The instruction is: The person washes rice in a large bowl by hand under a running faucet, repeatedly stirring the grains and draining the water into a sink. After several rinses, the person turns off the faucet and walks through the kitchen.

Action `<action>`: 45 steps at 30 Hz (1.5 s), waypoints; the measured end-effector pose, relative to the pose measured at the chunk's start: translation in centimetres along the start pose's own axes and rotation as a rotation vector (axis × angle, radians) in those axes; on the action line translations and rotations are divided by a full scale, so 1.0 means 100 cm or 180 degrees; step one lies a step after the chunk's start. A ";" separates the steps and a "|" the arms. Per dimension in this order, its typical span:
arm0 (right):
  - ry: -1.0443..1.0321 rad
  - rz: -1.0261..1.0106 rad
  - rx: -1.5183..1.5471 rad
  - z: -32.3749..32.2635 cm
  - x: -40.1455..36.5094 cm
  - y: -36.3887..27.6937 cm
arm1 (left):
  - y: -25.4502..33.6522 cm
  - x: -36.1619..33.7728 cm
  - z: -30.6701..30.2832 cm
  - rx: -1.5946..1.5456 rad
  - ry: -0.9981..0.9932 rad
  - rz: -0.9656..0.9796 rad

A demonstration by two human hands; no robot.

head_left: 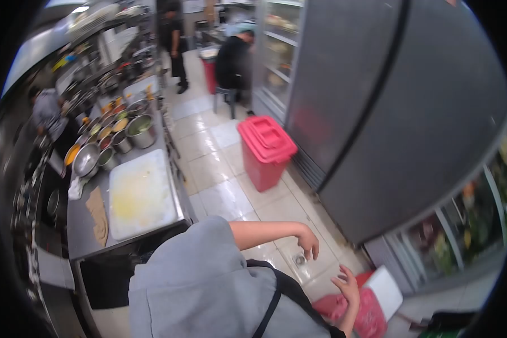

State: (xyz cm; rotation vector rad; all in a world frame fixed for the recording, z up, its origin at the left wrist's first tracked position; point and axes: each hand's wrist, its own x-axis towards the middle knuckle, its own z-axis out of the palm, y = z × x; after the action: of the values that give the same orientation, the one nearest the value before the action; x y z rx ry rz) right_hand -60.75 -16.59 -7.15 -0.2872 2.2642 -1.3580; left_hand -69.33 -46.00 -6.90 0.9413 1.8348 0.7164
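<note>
My left hand (308, 241) hangs in the air above the tiled floor at the end of a grey sleeve. Its fingers droop loosely with nothing held. My right hand (348, 285) is raised lower in the view, fingers apart and bare. Just beyond the right hand lies a red plastic bag (372, 317), beside a white panel or lid (386, 293). Whether the right hand touches the bag cannot be made out; it appears in front of it. Below my left hand a round floor drain (299, 259) shows in the tiles.
A red lidded bin (263, 163) stands on the floor before large grey fridge doors (349, 84). On the left, a steel counter carries a stained white cutting board (141, 194), a brown cloth (97, 214) and several metal pots (141, 132). Other people stand or sit farther off.
</note>
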 end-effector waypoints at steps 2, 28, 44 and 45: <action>-0.0854 -0.0378 0.0209 0.042 0.074 -0.100 | -0.006 -0.057 -0.018 -0.0304 -0.0324 0.0172; -0.1575 -0.3127 -0.0591 0.361 0.582 -0.354 | -0.287 -0.314 -0.186 -0.1296 0.6603 -0.2724; -0.2412 -0.3571 -0.1628 0.574 0.767 -0.424 | -0.415 -0.538 -0.166 -0.5095 0.7563 -0.0649; -0.2761 -0.3533 -0.1980 0.579 0.785 -0.425 | -0.424 -0.556 -0.165 -0.4891 0.7458 -0.1039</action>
State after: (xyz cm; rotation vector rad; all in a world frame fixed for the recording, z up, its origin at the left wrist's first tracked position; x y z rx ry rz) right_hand -102.16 -114.23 -15.82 -2.0835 1.6241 -0.5622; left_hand -81.48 -116.79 -7.71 -2.0062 1.5097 2.7833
